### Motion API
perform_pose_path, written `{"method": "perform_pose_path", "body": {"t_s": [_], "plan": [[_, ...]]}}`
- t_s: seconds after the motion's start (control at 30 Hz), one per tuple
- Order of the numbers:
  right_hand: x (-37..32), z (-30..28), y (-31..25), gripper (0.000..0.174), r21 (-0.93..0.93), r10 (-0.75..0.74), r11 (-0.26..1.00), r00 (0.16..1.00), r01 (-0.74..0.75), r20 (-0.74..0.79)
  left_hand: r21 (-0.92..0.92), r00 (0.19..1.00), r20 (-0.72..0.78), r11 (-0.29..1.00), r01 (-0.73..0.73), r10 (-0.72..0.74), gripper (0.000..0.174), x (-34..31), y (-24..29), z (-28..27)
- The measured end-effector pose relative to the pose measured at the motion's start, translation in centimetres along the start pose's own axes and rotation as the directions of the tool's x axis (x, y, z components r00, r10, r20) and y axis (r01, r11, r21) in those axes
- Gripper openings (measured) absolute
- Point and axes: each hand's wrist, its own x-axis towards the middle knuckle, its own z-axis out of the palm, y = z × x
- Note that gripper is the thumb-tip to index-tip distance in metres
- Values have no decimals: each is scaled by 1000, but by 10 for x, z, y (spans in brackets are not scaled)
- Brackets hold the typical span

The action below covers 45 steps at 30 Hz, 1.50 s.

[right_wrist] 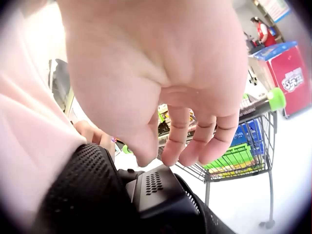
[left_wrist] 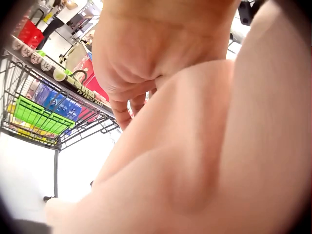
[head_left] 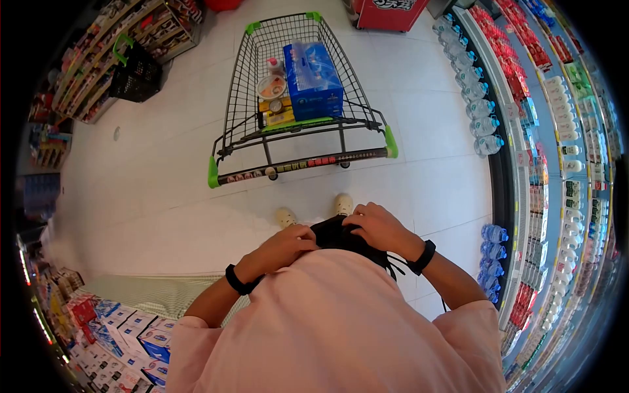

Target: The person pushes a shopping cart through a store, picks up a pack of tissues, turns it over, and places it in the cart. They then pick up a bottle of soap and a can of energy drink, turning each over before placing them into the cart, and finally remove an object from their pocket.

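Observation:
At waist height, a black pouch [head_left: 333,234] with a mesh surface hangs in front of the pink shirt [head_left: 334,314]. My left hand [head_left: 287,246] rests at the pouch's left end by the shirt hem, fingers bent loosely downward. Over the pouch's right side is my right hand [head_left: 380,228]. In the right wrist view its fingers [right_wrist: 175,141] hang relaxed, tips right at a black device [right_wrist: 158,187] with a perforated face. Beyond both hands stands a shopping cart [head_left: 301,164], its handle untouched. It carries a large blue package [head_left: 314,85], a round tub [head_left: 270,86] and yellow packs [head_left: 278,118].
Shelves with bottles [head_left: 563,144] run along the right, with water jugs [head_left: 481,108] on the floor beside them. A black basket [head_left: 134,72] stands by the left shelves. Stacked boxes [head_left: 131,334] are at lower left. A red freezer [right_wrist: 290,80] stands ahead; a person in red [right_wrist: 265,34] is behind it.

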Motion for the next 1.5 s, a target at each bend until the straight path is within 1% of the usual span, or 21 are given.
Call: {"method": "perform_pose_path", "body": {"t_s": [0.03, 0.13, 0.23, 0.33, 0.43, 0.53, 0.63, 0.73, 0.83, 0.87, 0.93, 1.03, 1.13, 1.23, 1.3, 1.33, 1.43, 1.47, 1.5], "plan": [[8, 2, -1, 17, -55, -56, 997, 998, 55, -9, 6, 1000, 11, 1000, -1, 1, 22, 2, 2, -1], [28, 20, -10, 23, -294, -119, 947, 991, 131, 58, -12, 991, -130, 1000, -16, 14, 17, 5, 10, -2], [45, 30, -11, 24, -267, -184, 940, 975, 212, 127, -196, 971, -146, 968, 159, -189, 8, 3, -3, 12], [49, 39, -7, 20, -288, -261, 908, 949, 303, 174, -281, 942, -120, 921, 271, -314, 10, 10, -9, 17], [45, 32, -9, 14, -278, -314, 891, 930, 358, 192, -565, 883, -101, 757, 328, -458, 18, 13, -18, 23], [32, 34, -7, 14, -204, -382, 898, 921, 390, 78, -330, 814, -68, 783, 527, -576, 19, 23, 1, 9], [26, 23, -14, 19, -177, -345, 913, 926, 369, 151, -296, 888, -93, 864, 407, -450, 27, 23, -9, 17], [28, 20, -20, 16, -223, -289, 917, 935, 332, 206, -145, 931, -87, 929, 340, -354, 39, 21, -23, 27], [28, 18, -17, 13, -196, -320, 914, 928, 355, 189, -101, 942, -66, 941, 323, -330, 44, 24, -14, 19], [24, 16, -15, 13, -175, -335, 917, 931, 358, 147, -157, 945, -42, 936, 315, -325, 45, 24, -17, 22], [14, 14, -14, 14, -129, -364, 920, 929, 370, 64, -272, 949, 3, 913, 303, -314, 47, 23, -26, 29], [13, 8, -14, 15, -44, -361, 930, 930, 365, 75, -191, 947, 73, 927, 323, -314, 45, 29, -19, 17], [13, 3, -16, 15, 8, -314, 949, 944, 315, 104, -84, 940, 192, 950, 301, -281, 41, 38, -19, 7], [7, 4, -11, 17, 156, -241, 960, 970, 234, 29, 51, 877, 295, 923, 381, -379, 35, 51, -11, -2], [4, 0, -16, 21, 274, -124, 953, 991, 133, -48, -2, 949, 161, 961, 275, -271, 30, 53, -12, 3], [3, -2, -17, 23, 333, -63, 939, 995, 88, -83, -20, 973, 89, 976, 216, -214, 28, 53, -11, 7], [2, -11, -18, 27, 436, -43, 896, 995, 80, -95, -10, 976, 100, 981, 195, -193, 24, 51, 4, 5], [2, -21, -24, 35, 554, 22, 833, 999, 1, -36, 7, 984, 81, 988, 156, -156, 24, 48, 2, 7], [2, -25, -23, 35, 601, 9, 799, 998, 27, -56, 46, 986, 89, 989, 138, -142, 27, 47, 3, 4]]}}
